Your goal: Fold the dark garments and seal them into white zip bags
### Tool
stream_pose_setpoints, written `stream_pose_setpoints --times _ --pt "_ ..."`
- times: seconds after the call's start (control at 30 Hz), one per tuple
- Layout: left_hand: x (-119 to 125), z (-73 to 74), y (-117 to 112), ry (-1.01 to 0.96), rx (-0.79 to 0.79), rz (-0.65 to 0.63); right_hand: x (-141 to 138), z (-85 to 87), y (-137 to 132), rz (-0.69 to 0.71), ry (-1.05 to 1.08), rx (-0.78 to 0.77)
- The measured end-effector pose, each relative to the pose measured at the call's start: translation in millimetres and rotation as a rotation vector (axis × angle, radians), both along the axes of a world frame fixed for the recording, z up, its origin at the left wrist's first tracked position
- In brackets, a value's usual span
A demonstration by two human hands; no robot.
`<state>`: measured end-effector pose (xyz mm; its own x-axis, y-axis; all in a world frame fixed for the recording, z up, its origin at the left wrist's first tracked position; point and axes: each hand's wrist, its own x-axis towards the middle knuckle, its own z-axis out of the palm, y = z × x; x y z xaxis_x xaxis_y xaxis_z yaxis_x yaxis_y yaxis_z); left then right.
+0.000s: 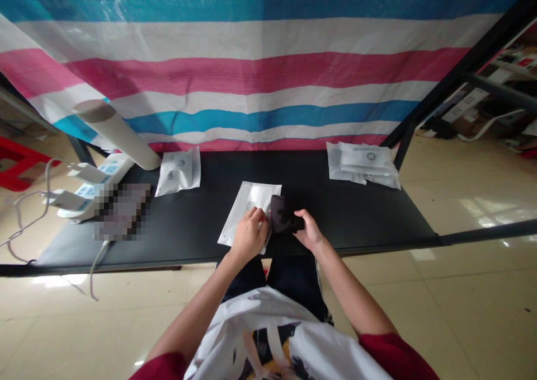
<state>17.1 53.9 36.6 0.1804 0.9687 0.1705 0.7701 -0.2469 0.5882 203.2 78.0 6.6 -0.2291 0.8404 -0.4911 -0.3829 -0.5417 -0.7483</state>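
Shirt [239, 321] cut off below, right hand [310, 232] pinches dark bundle [283, 213]; left hand [250, 234], grip unclear, partly hides packet [242, 203].

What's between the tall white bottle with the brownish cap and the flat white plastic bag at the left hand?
In the head view, a puffy white packet with dark printing lies between the white bottle and the flat white bag.

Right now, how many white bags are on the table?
At least 4: one bag under the left hand, another beside the bottle, a pile of at least two at right; more may be hidden.
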Motion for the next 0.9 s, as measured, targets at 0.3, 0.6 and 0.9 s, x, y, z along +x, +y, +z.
stream_pose_setpoints --times 0.3,0.6,0.9 --pt "-1 16.6 5 -0.144 0.053 0.060 -7 10.7 12 0.214 -0.293 0.109" --pt "12 12.4 -2 0.010 -0.035 -0.097 -41 -9.1 16 -0.108 -0.236 0.062" --pt "14 17.5 3 0.006 0.031 -0.075 -31 -0.7 19 0.231 -0.958 0.547"
